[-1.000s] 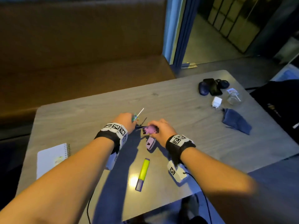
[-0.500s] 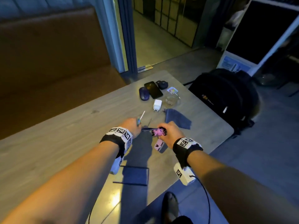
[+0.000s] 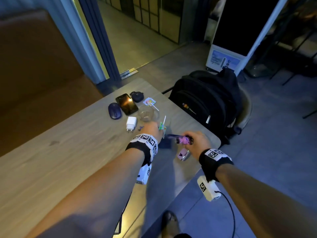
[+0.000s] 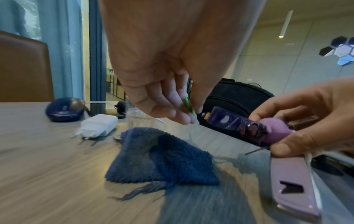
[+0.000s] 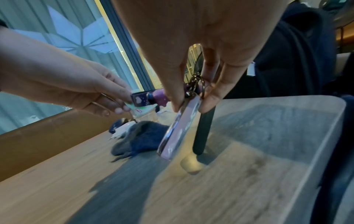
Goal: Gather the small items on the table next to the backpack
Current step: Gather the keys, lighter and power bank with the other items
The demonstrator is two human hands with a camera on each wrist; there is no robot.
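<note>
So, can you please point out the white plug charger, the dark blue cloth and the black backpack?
white plug charger [image 3: 131, 123], head view, its top face.
dark blue cloth [image 4: 162, 157], left wrist view, its fluffy middle.
black backpack [image 3: 205, 102], head view, its front panel.

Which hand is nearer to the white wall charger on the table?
Left. The left hand hovers just right of the white wall charger, pinching a green-wrapped lollipop; the right hand is farther right, holding a pink keychain.

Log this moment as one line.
left hand: pinches lollipop | right hand: holds keychain | cloth: on table | backpack: beside table
</note>
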